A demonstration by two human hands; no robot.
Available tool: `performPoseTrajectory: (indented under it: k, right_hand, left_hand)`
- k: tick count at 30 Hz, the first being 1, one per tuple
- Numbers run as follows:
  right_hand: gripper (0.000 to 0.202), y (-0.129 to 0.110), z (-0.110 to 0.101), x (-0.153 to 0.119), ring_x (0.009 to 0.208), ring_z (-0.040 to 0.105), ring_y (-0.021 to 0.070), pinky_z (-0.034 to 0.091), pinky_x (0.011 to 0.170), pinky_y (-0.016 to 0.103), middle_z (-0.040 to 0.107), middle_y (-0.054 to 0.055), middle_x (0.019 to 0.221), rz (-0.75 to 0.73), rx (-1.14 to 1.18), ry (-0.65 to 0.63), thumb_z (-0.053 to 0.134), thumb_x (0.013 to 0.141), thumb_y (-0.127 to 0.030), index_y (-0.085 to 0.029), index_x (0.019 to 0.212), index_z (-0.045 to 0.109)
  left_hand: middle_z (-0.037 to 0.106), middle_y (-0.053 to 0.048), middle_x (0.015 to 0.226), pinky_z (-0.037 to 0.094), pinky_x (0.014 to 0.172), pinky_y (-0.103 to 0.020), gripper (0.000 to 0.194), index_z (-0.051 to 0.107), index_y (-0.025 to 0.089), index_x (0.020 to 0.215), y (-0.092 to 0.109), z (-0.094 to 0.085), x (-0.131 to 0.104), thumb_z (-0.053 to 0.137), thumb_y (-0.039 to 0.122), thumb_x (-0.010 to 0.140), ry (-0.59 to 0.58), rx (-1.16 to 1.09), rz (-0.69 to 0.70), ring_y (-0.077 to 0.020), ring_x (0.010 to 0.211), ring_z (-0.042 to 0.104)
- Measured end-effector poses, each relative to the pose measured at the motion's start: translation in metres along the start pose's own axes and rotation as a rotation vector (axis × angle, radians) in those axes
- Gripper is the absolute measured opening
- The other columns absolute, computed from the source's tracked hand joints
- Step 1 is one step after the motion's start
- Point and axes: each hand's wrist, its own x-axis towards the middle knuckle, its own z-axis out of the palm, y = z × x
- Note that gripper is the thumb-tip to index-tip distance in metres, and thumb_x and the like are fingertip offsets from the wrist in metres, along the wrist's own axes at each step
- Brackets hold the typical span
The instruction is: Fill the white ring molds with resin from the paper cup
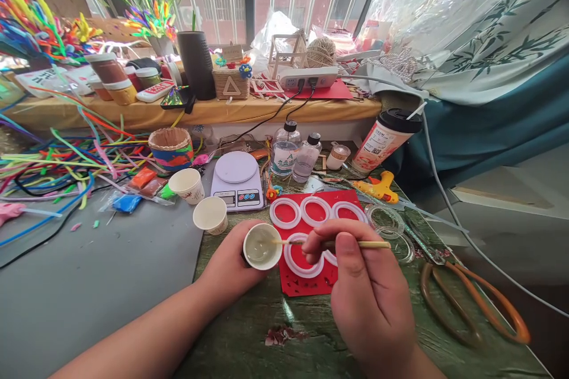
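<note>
My left hand (pixel 233 257) is wrapped round a paper cup (pixel 262 263) that holds a clear, cloudy liquid. A thin wooden stick (pixel 376 244) is pinched in my right hand (pixel 367 284), and its far end reaches into the cup. Below and behind my right hand lies a red sheet (pixel 293 288) bearing several white ring molds (pixel 285 213), some partly hidden by that hand. Two more paper cups (pixel 210 215) stand to the left of the held one, beside a white kitchen scale (pixel 237 174).
Two clear bottles (pixel 284 151) stand behind the molds. A yellow glue gun (pixel 380 188), clear rings (pixel 386 220) and large scissors (pixel 471 302) are at the right, near a tilted drink cup (pixel 382 142). Colored pipe cleaners (pixel 57 163) cover the left back, beside a painted pot (pixel 171 151).
</note>
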Motion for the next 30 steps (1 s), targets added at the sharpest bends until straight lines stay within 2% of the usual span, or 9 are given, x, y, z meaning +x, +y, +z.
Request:
performPoseTrajectory:
  k: [3,6,10,13,16,20,24,27,30]
  right_hand:
    - [0.029,0.0002,-0.0004,-0.0011,0.085,0.077,0.0142,0.067,0.077,0.024,0.081,0.001,0.098,0.024,0.034,-0.082,0.053,0.125,-0.035,-0.030,0.122,0.081]
    - [0.027,0.0001,-0.0018,-0.0043,0.087,0.075,0.0137,0.066,0.078,0.023,0.080,0.001,0.099,-0.010,0.021,-0.041,0.053,0.125,-0.033,-0.031,0.126,0.080]
    - [0.028,0.0008,-0.0030,-0.0073,0.086,0.075,0.0137,0.065,0.077,0.023,0.080,0.001,0.099,-0.009,0.018,-0.097,0.052,0.125,-0.032,-0.031,0.125,0.080]
    - [0.028,0.0016,-0.0028,-0.0067,0.091,0.076,0.0148,0.066,0.081,0.025,0.080,0.002,0.103,-0.025,-0.007,-0.048,0.052,0.125,-0.031,-0.031,0.127,0.080]
    - [0.030,0.0011,-0.0028,-0.0054,0.089,0.076,0.0154,0.067,0.079,0.025,0.080,0.002,0.101,0.013,0.034,-0.109,0.051,0.125,-0.032,-0.032,0.125,0.081]
    - [0.027,-0.0019,-0.0037,-0.0050,0.086,0.076,0.0150,0.065,0.077,0.024,0.081,0.002,0.098,-0.017,-0.040,-0.032,0.054,0.124,-0.032,-0.030,0.121,0.081]
    - [0.029,-0.0048,-0.0042,-0.0061,0.083,0.077,0.0184,0.066,0.072,0.028,0.081,0.003,0.094,0.018,-0.017,-0.086,0.053,0.124,-0.032,-0.030,0.121,0.082]
    - [0.027,-0.0052,-0.0036,-0.0063,0.085,0.077,0.0189,0.067,0.076,0.030,0.081,0.004,0.097,-0.018,-0.065,0.010,0.055,0.123,-0.032,-0.029,0.122,0.082]
    - [0.029,-0.0051,-0.0029,-0.0057,0.085,0.078,0.0210,0.068,0.073,0.032,0.082,0.006,0.096,-0.001,-0.023,-0.048,0.054,0.123,-0.033,-0.028,0.119,0.083]
  left_hand:
    - [0.085,-0.010,0.126,0.066,0.108,-0.053,0.044,0.076,0.026,0.127,0.0009,-0.0001,-0.0003,0.088,0.027,0.085,-0.007,-0.011,-0.021,-0.0347,0.115,0.082]
    - [0.085,-0.010,0.126,0.066,0.108,-0.053,0.045,0.076,0.027,0.127,0.0011,0.0002,-0.0004,0.089,0.027,0.084,0.005,-0.005,-0.013,-0.0349,0.116,0.082]
    - [0.085,-0.009,0.126,0.066,0.107,-0.052,0.044,0.076,0.027,0.126,0.0022,0.0009,-0.0003,0.089,0.026,0.084,0.005,-0.001,-0.012,-0.0342,0.115,0.082]
    - [0.085,-0.010,0.127,0.066,0.106,-0.050,0.042,0.076,0.027,0.124,0.0033,0.0007,-0.0002,0.088,0.025,0.084,0.001,-0.008,-0.005,-0.0338,0.116,0.081]
    - [0.085,-0.009,0.126,0.067,0.104,-0.049,0.041,0.076,0.026,0.123,0.0026,0.0001,-0.0001,0.087,0.024,0.084,-0.007,-0.015,-0.005,-0.0331,0.115,0.081]
    - [0.085,-0.010,0.128,0.065,0.108,-0.051,0.046,0.076,0.025,0.128,-0.0005,0.0002,-0.0007,0.088,0.023,0.083,-0.009,-0.013,-0.005,-0.0342,0.117,0.081]
    - [0.085,-0.010,0.129,0.066,0.107,-0.050,0.047,0.075,0.026,0.128,-0.0020,0.0008,-0.0014,0.089,0.024,0.083,-0.004,-0.021,-0.008,-0.0343,0.118,0.081]
    - [0.085,-0.010,0.130,0.065,0.109,-0.051,0.047,0.076,0.026,0.128,-0.0019,0.0007,-0.0012,0.089,0.025,0.083,-0.007,-0.025,-0.008,-0.0344,0.119,0.081]
    - [0.085,-0.009,0.128,0.066,0.109,-0.051,0.047,0.077,0.027,0.128,-0.0024,0.0005,-0.0010,0.089,0.025,0.083,-0.003,-0.033,-0.010,-0.0343,0.119,0.081]
